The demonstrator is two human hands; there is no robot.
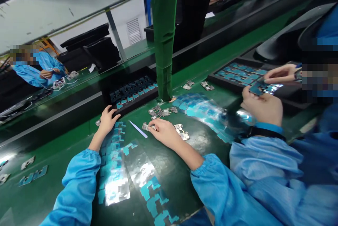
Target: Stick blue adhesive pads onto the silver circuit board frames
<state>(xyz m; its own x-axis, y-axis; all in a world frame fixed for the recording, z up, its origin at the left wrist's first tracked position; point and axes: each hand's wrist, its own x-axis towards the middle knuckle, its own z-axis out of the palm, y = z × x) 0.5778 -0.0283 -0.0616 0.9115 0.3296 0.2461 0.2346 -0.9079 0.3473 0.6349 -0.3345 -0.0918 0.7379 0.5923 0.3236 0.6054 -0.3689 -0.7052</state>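
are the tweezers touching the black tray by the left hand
Apart: the head view shows bare green table between the pointed end of the tweezers and the black tray.

left hand [106, 121]: at black tray [137, 101] corner | right hand [164, 132]: fingers at small board [145, 126] | tweezers [138, 129]: between both hands

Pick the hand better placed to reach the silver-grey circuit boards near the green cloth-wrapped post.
Right, probably: the right hand is nearer the boards; the left hand touches a black plastic tray.
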